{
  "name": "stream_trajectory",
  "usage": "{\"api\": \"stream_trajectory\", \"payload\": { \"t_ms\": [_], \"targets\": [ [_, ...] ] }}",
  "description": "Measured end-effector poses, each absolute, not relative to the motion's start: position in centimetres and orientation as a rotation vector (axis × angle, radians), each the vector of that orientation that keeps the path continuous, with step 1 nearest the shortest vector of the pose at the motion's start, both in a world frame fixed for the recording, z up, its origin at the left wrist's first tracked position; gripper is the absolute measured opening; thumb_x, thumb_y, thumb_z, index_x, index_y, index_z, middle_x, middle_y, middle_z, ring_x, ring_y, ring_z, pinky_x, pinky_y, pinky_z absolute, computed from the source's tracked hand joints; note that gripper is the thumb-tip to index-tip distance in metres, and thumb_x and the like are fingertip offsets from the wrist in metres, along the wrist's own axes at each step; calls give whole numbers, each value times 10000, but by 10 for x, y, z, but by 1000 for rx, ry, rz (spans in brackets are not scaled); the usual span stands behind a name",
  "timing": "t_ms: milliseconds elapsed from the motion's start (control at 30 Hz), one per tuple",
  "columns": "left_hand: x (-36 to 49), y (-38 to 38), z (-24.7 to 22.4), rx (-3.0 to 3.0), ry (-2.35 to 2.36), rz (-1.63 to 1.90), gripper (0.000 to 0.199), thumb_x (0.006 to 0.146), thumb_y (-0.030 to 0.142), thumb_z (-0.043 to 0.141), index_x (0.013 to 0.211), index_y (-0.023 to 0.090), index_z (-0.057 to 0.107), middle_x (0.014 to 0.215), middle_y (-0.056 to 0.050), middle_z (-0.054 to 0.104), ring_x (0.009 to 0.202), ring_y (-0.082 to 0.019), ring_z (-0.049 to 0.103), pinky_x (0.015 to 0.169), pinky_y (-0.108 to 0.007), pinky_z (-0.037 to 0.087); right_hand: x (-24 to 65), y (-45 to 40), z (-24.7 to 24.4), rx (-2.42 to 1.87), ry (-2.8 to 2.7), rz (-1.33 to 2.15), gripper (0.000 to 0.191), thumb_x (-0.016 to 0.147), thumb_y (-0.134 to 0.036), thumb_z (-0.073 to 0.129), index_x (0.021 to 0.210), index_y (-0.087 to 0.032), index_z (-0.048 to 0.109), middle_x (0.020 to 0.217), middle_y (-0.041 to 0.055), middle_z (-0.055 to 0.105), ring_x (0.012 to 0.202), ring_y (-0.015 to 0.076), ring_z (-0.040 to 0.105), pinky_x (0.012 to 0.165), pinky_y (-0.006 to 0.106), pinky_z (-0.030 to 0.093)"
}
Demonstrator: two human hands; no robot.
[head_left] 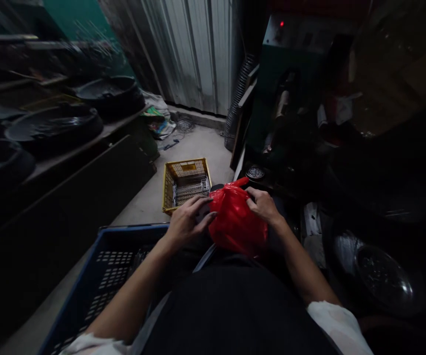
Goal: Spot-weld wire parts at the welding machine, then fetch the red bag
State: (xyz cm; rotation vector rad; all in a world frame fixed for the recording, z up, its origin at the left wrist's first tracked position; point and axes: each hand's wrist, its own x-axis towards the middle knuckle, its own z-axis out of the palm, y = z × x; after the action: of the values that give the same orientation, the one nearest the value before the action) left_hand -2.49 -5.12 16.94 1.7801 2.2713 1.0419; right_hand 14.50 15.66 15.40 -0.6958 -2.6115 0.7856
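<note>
Dark cloth over the person's lap [235, 310] fills the bottom of the view, with both bare forearms reaching forward from white sleeves. At the end of them sits a red plastic bag [237, 222], the thing both hands are on. Left hand [189, 219] lies against the bag's left side with fingers spread and pressed flat to the plastic, not closed around it. Right hand [263, 204] is curled at the bag's upper right, fingers pinching the gathered plastic near its top. The bag rests just beyond the lap, bulging and crumpled, between the two wrists.

Left of the bag and nearer the person stands a blue perforated crate [105, 276], its rim touching the left forearm's line in the view. Beyond the bag, on the concrete floor, is a yellow crate [168, 185] holding a wire rack [191, 190]. Far left of the bag, dark round pans [53, 128] sit along a shelf. Behind the bag rises a corrugated metal wall [194, 49], and to the bag's right a green machine [294, 54] with a red lamp stands in deep shadow. A shiny metal bowl [383, 278] lies low to the bag's right.
</note>
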Motion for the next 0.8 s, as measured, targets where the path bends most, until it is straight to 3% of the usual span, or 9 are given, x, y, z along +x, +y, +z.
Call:
{"api": "stream_trajectory", "payload": {
  "t_ms": [133, 233, 300, 400, 467, 533, 633, 733, 800],
  "targets": [
    [-14, -16, 166, 1814, 2534, 819, 644, 852, 461, 645, 1401, 186, 452, 1367, -146, 561, 1202, -310, 562, 934, -384, 480, 146, 164, 154, -641, -2681, 709, 126, 865, -210, 521, 911, -226, 636, 927, 30, 678, 815, 194, 601, 692, 259, 406],
    [-17, 8, 160, 1844, 2520, 610, 376, 906, 367, 582, 1254, 227, 578, 1193, -84, 670, 998, -251, 649, 711, -308, 471, 151, 174, 158, -615, -2697, 744, 144, 869, -208, 512, 935, -212, 640, 917, 28, 656, 828, 192, 600, 728, 265, 436],
    [-17, 15, 157, 1874, 2500, 584, 199, 945, 308, 517, 1075, 244, 653, 1053, -48, 702, 887, -212, 655, 627, -290, 417, 155, 176, 163, -571, -2703, 730, 224, 853, -244, 561, 1061, -211, 638, 1036, 48, 636, 896, 210, 605, 766, 283, 458],
    [-14, 12, 157, 1898, 2527, 574, 218, 974, 299, 459, 954, 235, 666, 962, -54, 686, 829, -203, 633, 597, -298, 365, 154, 166, 174, -524, -2713, 621, 535, 827, -380, 665, 1325, -242, 529, 1273, 89, 547, 995, 255, 601, 799, 318, 474],
    [-12, 7, 159, 1918, 2529, 549, 224, 976, 289, 451, 950, 231, 665, 948, -62, 674, 826, -206, 621, 588, -301, 346, 145, 155, 179, -559, -2731, 511, 593, 843, -457, 662, 1381, -272, 492, 1301, 96, 536, 950, 263, 618, 757, 325, 471],
    [-9, 2, 161, 1942, 2524, 522, 227, 976, 263, 441, 938, 229, 663, 924, -62, 663, 815, -204, 612, 581, -301, 335, 129, 150, 178, -605, -2766, 430, 432, 893, -451, 603, 1293, -289, 579, 1215, 86, 592, 865, 247, 631, 702, 314, 451],
    [-5, -7, 162, 2007, 2469, 620, 209, 967, 232, 448, 932, 225, 654, 936, -60, 657, 818, -193, 603, 606, -291, 355, 103, 172, 165, -709, -2724, 461, 181, 895, -283, 557, 1005, -264, 700, 1032, 59, 660, 830, 217, 627, 688, 284, 427],
    [-4, -26, 164, 2047, 2113, 908, 182, 966, 243, 470, 923, 209, 644, 952, -64, 658, 838, -177, 604, 688, -269, 414, 95, 226, 147, -960, -2283, 795, 161, 816, -167, 531, 851, -186, 687, 857, 47, 683, 786, 187, 606, 677, 249, 428],
    [-8, -45, 165, 1961, 1807, 968, 178, 968, 263, 478, 912, 191, 631, 933, -68, 652, 830, -165, 606, 721, -254, 444, 104, 262, 137, -1066, -1889, 1100, 182, 814, -193, 489, 837, -147, 663, 723, 26, 662, 686, 160, 574, 612, 226, 427]
  ]
}}
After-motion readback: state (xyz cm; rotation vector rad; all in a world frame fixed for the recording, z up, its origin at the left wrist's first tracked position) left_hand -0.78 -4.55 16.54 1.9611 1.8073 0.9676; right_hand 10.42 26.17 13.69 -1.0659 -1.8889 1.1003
